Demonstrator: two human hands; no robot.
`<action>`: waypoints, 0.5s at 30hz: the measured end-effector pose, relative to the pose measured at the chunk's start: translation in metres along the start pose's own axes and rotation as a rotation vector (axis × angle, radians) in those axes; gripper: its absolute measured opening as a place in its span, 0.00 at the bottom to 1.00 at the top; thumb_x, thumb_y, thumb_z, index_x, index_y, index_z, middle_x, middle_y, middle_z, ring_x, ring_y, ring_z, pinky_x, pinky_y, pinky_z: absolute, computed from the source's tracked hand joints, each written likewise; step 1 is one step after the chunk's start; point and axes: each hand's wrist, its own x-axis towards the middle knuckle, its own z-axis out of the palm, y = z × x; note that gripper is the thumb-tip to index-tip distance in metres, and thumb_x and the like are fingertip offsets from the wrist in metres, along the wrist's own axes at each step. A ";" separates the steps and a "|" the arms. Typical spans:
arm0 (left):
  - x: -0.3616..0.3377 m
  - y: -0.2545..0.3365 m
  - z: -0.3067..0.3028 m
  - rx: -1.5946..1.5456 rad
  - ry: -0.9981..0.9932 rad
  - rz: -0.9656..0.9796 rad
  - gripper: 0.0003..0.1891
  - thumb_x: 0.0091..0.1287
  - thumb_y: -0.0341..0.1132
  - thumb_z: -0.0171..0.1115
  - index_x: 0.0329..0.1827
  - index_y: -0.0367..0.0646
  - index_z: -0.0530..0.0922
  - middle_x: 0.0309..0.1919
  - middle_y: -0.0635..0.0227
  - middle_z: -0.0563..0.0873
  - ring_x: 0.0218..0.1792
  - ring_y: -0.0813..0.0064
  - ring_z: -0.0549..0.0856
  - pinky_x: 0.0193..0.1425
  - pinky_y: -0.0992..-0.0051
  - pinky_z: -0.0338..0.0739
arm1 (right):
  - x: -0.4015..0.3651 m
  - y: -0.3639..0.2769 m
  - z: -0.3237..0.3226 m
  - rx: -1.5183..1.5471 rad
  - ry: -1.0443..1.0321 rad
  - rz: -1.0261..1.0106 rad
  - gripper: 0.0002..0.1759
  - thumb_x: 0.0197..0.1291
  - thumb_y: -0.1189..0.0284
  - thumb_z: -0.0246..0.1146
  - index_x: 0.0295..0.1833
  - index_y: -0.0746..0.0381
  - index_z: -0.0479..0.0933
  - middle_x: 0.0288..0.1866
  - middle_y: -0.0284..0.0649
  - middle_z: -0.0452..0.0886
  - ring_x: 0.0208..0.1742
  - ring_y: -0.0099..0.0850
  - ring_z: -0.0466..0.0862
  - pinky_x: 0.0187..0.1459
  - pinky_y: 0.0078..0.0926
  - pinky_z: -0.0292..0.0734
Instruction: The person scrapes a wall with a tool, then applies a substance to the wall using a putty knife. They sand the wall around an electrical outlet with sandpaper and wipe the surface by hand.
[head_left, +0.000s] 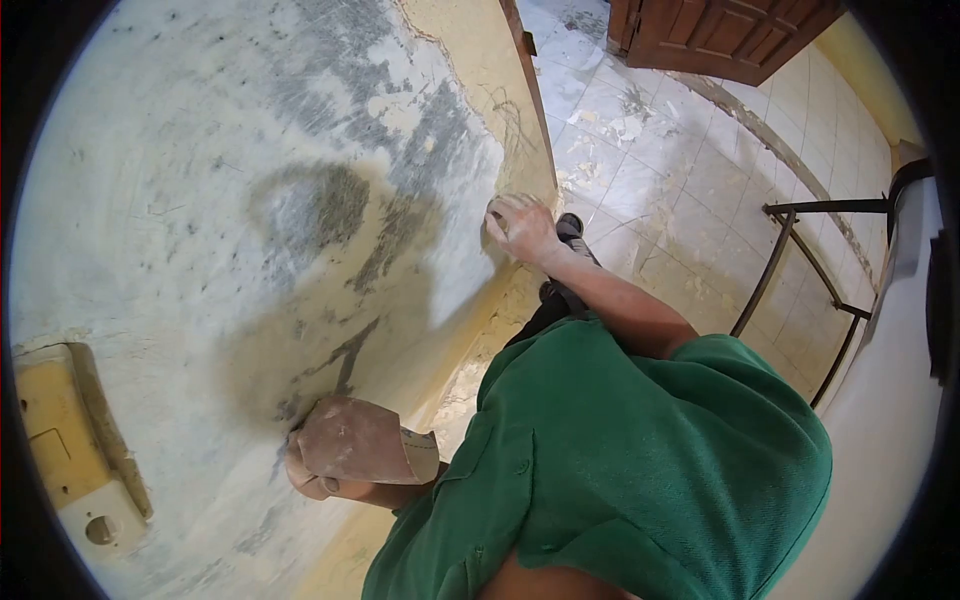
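Observation:
My left hand is at the lower left, against a worn white and grey wall. A curved brown sheet of sandpaper is in it, covering most of the fingers; printing shows on its pale back at one end. My right hand, dusty and with bent fingers, rests by the wall's yellowish border. Whatever lies under those fingers, if anything, is hidden. Shadows of my head and arm fall across the scuffed wall between the two hands.
A yellowed switch box with a round socket is set in the wall at far left. Dusty flakes lie on the tiled floor. A brown panelled door is at the top, a dark metal frame at right.

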 end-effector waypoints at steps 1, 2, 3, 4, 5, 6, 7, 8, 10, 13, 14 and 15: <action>-0.003 -0.003 -0.002 -0.116 0.034 0.040 0.03 0.54 0.34 0.54 0.28 0.53 0.76 0.24 0.81 0.76 0.24 0.81 0.72 0.25 0.73 0.63 | -0.001 -0.002 -0.001 -0.026 -0.005 0.007 0.07 0.54 0.69 0.62 0.35 0.60 0.76 0.35 0.42 0.80 0.38 0.42 0.80 0.44 0.38 0.74; 0.000 -0.002 0.000 -0.106 0.028 0.044 0.03 0.54 0.34 0.54 0.28 0.53 0.76 0.24 0.81 0.76 0.24 0.81 0.72 0.25 0.73 0.63 | -0.001 -0.005 0.000 -0.049 -0.003 0.014 0.07 0.54 0.69 0.61 0.35 0.60 0.76 0.35 0.42 0.80 0.39 0.42 0.80 0.44 0.38 0.74; 0.008 -0.001 0.000 -0.097 -0.131 0.061 0.04 0.56 0.36 0.54 0.31 0.51 0.76 0.27 0.77 0.77 0.27 0.79 0.74 0.28 0.72 0.66 | -0.001 -0.007 0.002 -0.038 0.014 0.013 0.07 0.54 0.69 0.61 0.35 0.60 0.76 0.35 0.42 0.80 0.39 0.42 0.80 0.44 0.38 0.74; 0.015 0.001 0.002 -0.087 -0.293 0.075 0.07 0.58 0.39 0.53 0.33 0.48 0.76 0.29 0.74 0.79 0.29 0.76 0.75 0.32 0.71 0.69 | -0.001 -0.006 0.002 -0.051 0.018 0.028 0.07 0.54 0.68 0.60 0.35 0.59 0.76 0.35 0.41 0.80 0.39 0.42 0.80 0.45 0.38 0.74; 0.013 0.002 0.009 -0.079 -0.309 0.075 0.07 0.58 0.39 0.53 0.33 0.48 0.76 0.29 0.74 0.79 0.29 0.76 0.75 0.32 0.71 0.69 | -0.001 -0.007 0.003 -0.068 0.021 0.045 0.08 0.53 0.67 0.59 0.34 0.59 0.76 0.35 0.40 0.80 0.39 0.41 0.80 0.46 0.39 0.73; 0.000 0.002 0.017 0.186 0.012 0.092 0.10 0.60 0.41 0.52 0.36 0.46 0.76 0.32 0.70 0.79 0.32 0.72 0.77 0.35 0.68 0.71 | -0.003 -0.009 0.004 -0.066 0.034 0.046 0.08 0.53 0.67 0.59 0.34 0.59 0.76 0.35 0.40 0.80 0.39 0.41 0.80 0.46 0.39 0.73; -0.007 0.005 0.023 0.447 0.340 0.109 0.13 0.63 0.44 0.51 0.38 0.45 0.76 0.34 0.66 0.80 0.36 0.69 0.78 0.39 0.66 0.73 | -0.003 -0.011 0.003 -0.055 0.017 0.072 0.08 0.53 0.67 0.59 0.34 0.59 0.76 0.35 0.41 0.80 0.40 0.42 0.80 0.46 0.39 0.73; -0.009 0.010 0.019 0.448 0.334 0.110 0.13 0.63 0.44 0.51 0.38 0.45 0.76 0.34 0.66 0.80 0.36 0.69 0.78 0.39 0.66 0.73 | -0.003 -0.011 0.002 -0.045 -0.003 0.098 0.08 0.53 0.66 0.59 0.34 0.59 0.76 0.35 0.41 0.80 0.40 0.42 0.80 0.47 0.40 0.72; -0.011 0.019 0.002 0.150 0.194 -0.103 0.18 0.66 0.47 0.49 0.44 0.41 0.74 0.37 0.60 0.80 0.40 0.62 0.79 0.44 0.61 0.74 | -0.003 -0.012 0.004 -0.070 0.024 0.095 0.07 0.53 0.67 0.60 0.34 0.58 0.76 0.35 0.41 0.80 0.40 0.42 0.80 0.45 0.40 0.72; -0.024 0.013 -0.020 -0.071 0.231 -0.073 0.19 0.66 0.47 0.49 0.49 0.41 0.73 0.40 0.60 0.80 0.44 0.62 0.79 0.48 0.60 0.74 | -0.006 -0.014 0.007 -0.094 0.032 0.102 0.06 0.53 0.67 0.61 0.34 0.58 0.75 0.35 0.40 0.79 0.39 0.42 0.80 0.43 0.40 0.73; -0.026 0.009 -0.023 -0.073 0.238 -0.073 0.19 0.66 0.47 0.49 0.49 0.41 0.73 0.40 0.60 0.80 0.44 0.62 0.79 0.48 0.60 0.74 | -0.006 -0.015 0.007 -0.098 0.029 0.114 0.06 0.53 0.67 0.61 0.34 0.58 0.75 0.35 0.40 0.79 0.39 0.41 0.80 0.43 0.40 0.73; -0.027 0.005 -0.025 -0.136 0.212 -0.021 0.20 0.66 0.47 0.49 0.50 0.40 0.72 0.42 0.59 0.80 0.45 0.62 0.79 0.49 0.60 0.74 | -0.006 -0.015 0.007 -0.101 0.023 0.112 0.06 0.53 0.67 0.61 0.34 0.58 0.75 0.35 0.40 0.79 0.39 0.41 0.80 0.43 0.40 0.73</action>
